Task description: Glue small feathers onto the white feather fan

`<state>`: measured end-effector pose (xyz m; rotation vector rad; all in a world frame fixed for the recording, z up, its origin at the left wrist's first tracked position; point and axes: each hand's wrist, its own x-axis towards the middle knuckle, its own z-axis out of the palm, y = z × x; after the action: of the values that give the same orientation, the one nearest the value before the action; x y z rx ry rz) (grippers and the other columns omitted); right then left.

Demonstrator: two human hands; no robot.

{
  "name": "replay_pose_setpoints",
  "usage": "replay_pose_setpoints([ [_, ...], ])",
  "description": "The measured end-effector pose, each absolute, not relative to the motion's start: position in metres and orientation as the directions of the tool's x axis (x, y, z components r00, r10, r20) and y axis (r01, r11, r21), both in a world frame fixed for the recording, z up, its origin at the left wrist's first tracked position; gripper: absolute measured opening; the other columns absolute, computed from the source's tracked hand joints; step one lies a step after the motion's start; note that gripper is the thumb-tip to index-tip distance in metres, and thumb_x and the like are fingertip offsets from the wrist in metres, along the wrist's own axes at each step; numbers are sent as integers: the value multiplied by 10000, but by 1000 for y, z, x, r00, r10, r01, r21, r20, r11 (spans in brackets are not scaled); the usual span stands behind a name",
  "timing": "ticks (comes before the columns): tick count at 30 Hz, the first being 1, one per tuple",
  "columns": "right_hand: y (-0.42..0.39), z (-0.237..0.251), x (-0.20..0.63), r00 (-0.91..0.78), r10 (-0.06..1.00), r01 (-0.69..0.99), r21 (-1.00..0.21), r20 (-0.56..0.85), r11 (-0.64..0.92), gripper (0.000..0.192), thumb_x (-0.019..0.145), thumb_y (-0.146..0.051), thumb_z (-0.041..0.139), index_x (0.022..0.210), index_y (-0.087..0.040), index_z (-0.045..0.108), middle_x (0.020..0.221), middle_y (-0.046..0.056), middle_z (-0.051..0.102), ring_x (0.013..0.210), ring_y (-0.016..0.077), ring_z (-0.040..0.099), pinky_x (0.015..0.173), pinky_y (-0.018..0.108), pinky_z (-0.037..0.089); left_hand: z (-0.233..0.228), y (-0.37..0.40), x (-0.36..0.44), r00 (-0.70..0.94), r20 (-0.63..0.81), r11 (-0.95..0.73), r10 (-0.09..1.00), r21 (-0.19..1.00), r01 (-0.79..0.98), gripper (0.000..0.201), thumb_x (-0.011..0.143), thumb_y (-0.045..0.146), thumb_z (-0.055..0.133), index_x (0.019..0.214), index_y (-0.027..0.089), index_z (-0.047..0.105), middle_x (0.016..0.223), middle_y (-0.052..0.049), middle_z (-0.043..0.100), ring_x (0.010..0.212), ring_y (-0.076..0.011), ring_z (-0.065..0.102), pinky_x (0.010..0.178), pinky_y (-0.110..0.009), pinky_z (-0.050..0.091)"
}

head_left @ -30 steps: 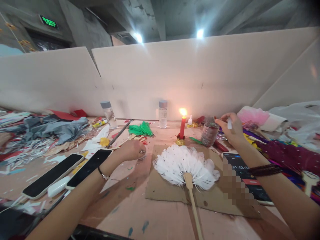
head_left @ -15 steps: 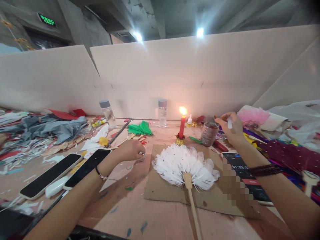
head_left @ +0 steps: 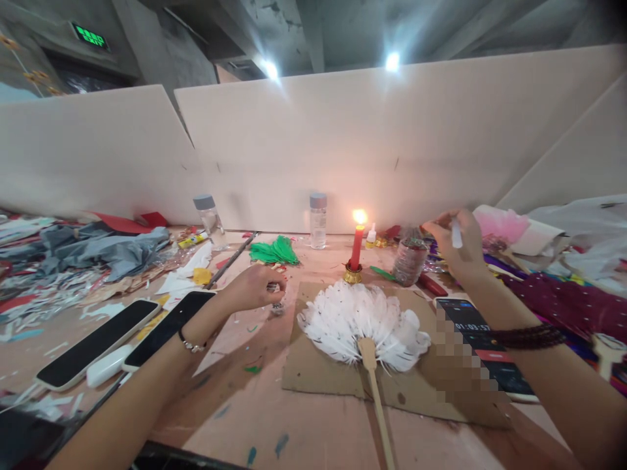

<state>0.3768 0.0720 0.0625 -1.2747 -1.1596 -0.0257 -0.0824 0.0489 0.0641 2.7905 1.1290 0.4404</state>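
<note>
A white feather fan (head_left: 362, 323) with a wooden handle lies on a cardboard sheet (head_left: 313, 378) in front of me. To its left, my left hand (head_left: 252, 287) is low over the table with curled fingers. A small clear thing with shiny bits (head_left: 277, 307) is just under its fingertips; whether they grip it I cannot tell. On the right, my right hand (head_left: 460, 241) is raised, closed on a short white stick (head_left: 456, 234). Its fingertips are near the top of a jar wrapped in clear plastic (head_left: 410, 258).
A lit red candle (head_left: 357, 248) stands in a gold holder behind the fan. Green feathers (head_left: 275, 250), a clear bottle (head_left: 318, 222) and phones (head_left: 100, 343) lie or stand around. Scraps (head_left: 49, 281) cover the left side; a dark red dotted fan (head_left: 548, 300) lies right.
My left hand has shifted slightly left and up, and its fingers have loosened above the small shiny thing. My right hand has moved slightly right, with the white stick still in it.
</note>
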Motion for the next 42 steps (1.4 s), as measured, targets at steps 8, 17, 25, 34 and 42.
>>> replay_pose_setpoints([
  [8, 25, 104, 321, 455, 332, 582, -558, 826, 591, 231, 774, -220, 691, 921, -264, 517, 883, -12, 587, 768, 180, 539, 762, 355, 441, 58, 52, -83, 688, 171, -706, 706, 254, 661, 141, 869, 182, 610, 831, 174, 746, 792, -32, 755, 720, -164, 655, 711, -263, 427],
  [17, -17, 68, 202, -135, 609, 419, -512, 781, 750, 143, 901, -241, 713, 894, -273, 574, 881, 12, 722, 774, 224, 675, 697, 352, 493, 64, 44, -77, 683, 204, -706, 701, 336, 624, 135, 843, 128, 623, 853, 172, 750, 778, -9, 742, 707, -145, 629, 679, -236, 416],
  [25, 16, 16, 146, -277, 759, 288, -703, 590, 651, 216, 833, -195, 699, 817, -272, 498, 751, -17, 673, 670, 215, 652, 617, 311, 470, 69, 37, -76, 690, 206, -712, 694, 339, 615, 108, 883, 167, 651, 892, 167, 758, 796, -19, 736, 736, -156, 628, 699, -247, 413],
  [34, 13, 18, 136, -240, 775, 257, -732, 585, 632, 159, 829, -201, 626, 819, -277, 487, 787, -5, 652, 722, 228, 625, 674, 335, 459, 70, 36, -75, 693, 202, -713, 692, 341, 613, 112, 876, 187, 640, 826, 172, 739, 718, 5, 670, 678, -143, 573, 656, -252, 373],
  [42, 5, 27, 159, -233, 768, 262, -722, 596, 640, 201, 806, -194, 655, 840, -276, 476, 821, -10, 678, 749, 213, 610, 711, 337, 470, 68, 36, -78, 660, 205, -691, 722, 164, 704, 135, 798, 103, 622, 733, 166, 721, 717, -26, 699, 673, -157, 582, 654, -273, 368],
])
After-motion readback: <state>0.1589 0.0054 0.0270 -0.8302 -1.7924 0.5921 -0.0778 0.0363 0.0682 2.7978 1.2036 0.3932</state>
